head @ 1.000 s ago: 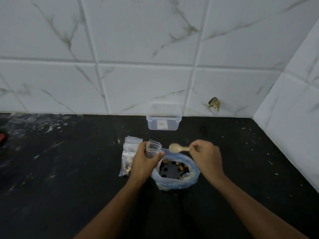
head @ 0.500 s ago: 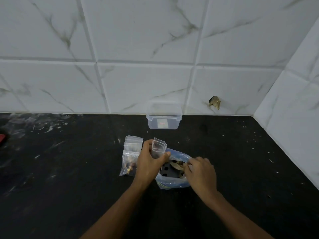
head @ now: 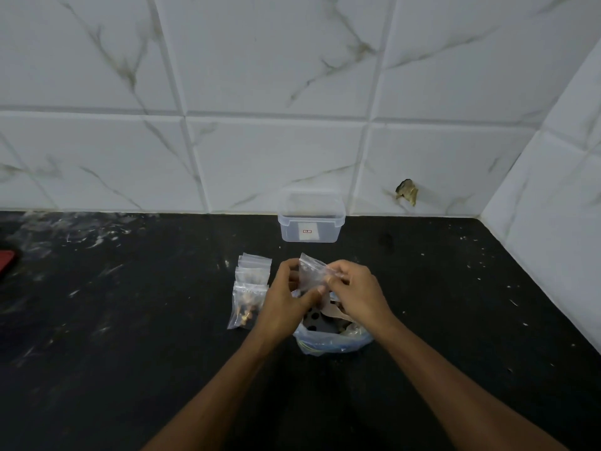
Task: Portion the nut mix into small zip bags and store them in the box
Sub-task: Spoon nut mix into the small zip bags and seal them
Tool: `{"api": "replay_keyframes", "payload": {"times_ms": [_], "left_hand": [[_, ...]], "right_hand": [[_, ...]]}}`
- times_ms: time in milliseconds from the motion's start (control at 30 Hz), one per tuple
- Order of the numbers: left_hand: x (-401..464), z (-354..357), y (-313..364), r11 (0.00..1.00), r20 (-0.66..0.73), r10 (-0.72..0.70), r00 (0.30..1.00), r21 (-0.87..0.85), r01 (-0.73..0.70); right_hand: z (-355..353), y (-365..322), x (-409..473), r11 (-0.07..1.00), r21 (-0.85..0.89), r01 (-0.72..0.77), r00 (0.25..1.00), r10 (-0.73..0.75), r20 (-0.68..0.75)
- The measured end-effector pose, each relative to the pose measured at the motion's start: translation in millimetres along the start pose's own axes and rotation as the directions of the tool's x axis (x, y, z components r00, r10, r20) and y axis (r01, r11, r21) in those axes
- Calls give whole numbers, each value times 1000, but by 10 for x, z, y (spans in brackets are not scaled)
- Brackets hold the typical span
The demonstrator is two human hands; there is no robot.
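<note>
A small clear zip bag (head: 310,271) is held upright over the big blue-tinted bag of nut mix (head: 331,341). My left hand (head: 286,301) grips the small bag's left side and lower edge. My right hand (head: 356,292) pinches its top right edge. The wooden spoon (head: 331,310) lies inside the big bag, partly hidden by my hands. A stack of small zip bags (head: 250,288), the front one holding nuts, lies on the counter just left of my left hand. The clear plastic box (head: 311,222) stands open against the wall, behind the bags.
The dark counter (head: 130,320) carries pale smears and crumbs. White marble tiles rise behind and on the right, with a chipped hole (head: 406,192) in the back wall. A red object (head: 6,258) shows at the left edge.
My right hand dropped the spoon into the big bag, then rose and took hold of the small bag's top edge. My left hand kept hold of the small bag.
</note>
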State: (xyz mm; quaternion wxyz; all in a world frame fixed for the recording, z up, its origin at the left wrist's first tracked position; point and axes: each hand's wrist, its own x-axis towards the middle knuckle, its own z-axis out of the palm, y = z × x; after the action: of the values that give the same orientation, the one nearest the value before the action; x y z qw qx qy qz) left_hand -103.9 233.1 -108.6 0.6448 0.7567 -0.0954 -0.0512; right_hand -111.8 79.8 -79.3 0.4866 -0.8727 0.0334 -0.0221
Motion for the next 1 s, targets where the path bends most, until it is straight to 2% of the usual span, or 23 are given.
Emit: {"api": "replay_keyframes", "payload": {"times_ms": [300,467,633,733,867,1000], "left_hand": [[173,-168,123,999,-27,39,999,-27,-39],[204,-150,147,994,-25,88,996,69,-86],[169,-165,162,996,-53,86,995,39,-84],[149,-205,156,999,3,45,999,-17,-45],[129,-199,160,999,52,12,999,30,-13],[105,-237,169,997,-2,3,1000,73,-3]], "right_hand": [[-185,-54,120,993,-17,116,988,-114,103],[-185,-69,135,970,-127,206,978,-202,44],[-201,-27,107,983,-44,179,983,-177,51],[-218,-10,79,984,-29,174,983,-172,61],[-132,-38,57,986,-41,161,984,-158,79],[-125,-38,30,987,156,51,985,-75,153]]}}
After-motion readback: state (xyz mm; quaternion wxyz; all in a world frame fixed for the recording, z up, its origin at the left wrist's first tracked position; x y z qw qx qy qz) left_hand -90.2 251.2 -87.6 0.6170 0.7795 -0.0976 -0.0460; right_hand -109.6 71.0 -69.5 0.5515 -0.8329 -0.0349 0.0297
